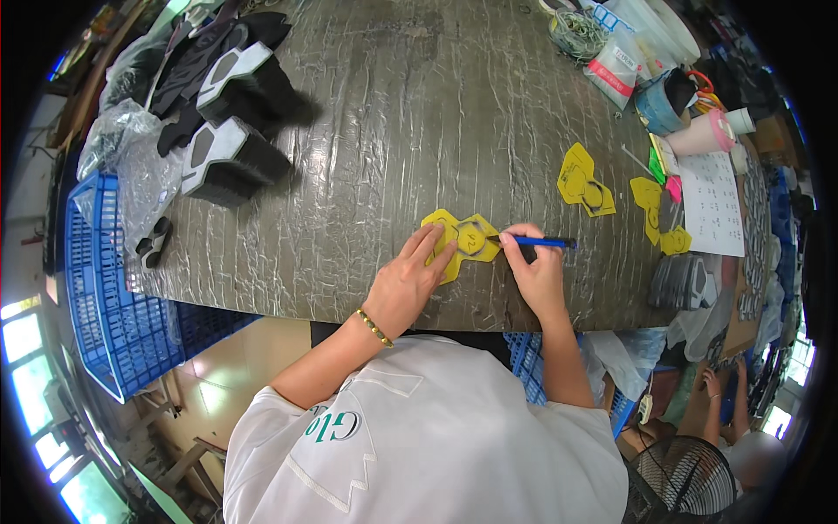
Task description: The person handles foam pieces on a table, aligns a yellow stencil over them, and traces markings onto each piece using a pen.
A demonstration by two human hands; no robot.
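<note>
A yellow angular template point(474, 237) with dark pen marks lies flat near the table's front edge. Across its left part rests my left hand point(414, 272), fingers stretched out and pressing it down; a beaded bracelet is on that wrist. My right hand point(535, 269) pinches a blue pen point(546, 242), its tip at the template's right edge. Whether anything lies beneath the template I cannot tell. Farther right are another yellow template point(575, 174) and a yellow piece point(647, 196) with a curved outline.
Stacks of dark cut pieces with pale tops point(229, 147) stand at the left, near a blue crate point(109, 288). Another stack point(683, 284) sits at the right edge by a written sheet point(711, 201) and a pink cup point(698, 135). A fan point(683, 479) and another person are at lower right.
</note>
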